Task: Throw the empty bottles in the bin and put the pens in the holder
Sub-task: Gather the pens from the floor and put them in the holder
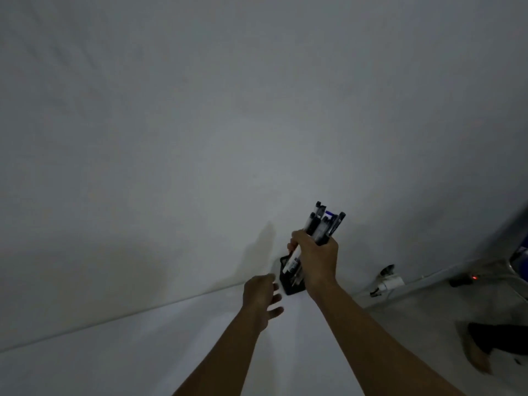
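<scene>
My right hand (315, 257) grips a bundle of several pens (323, 224), dark caps pointing up, their lower ends reaching into a black pen holder (291, 282) at the far edge of the white table, against the wall. My left hand (264, 298) hovers just left of the holder with fingers spread, holding nothing. The holder is partly hidden behind my right hand and wrist. No bottle or bin is visible.
The white table (143, 352) fills the lower left and meets a plain white wall (228, 110). To the right, below table level, are a grey floor, a white plug with a cable (390, 281), a metal frame (485, 270), a small red light (475, 277), and a foot (477, 355).
</scene>
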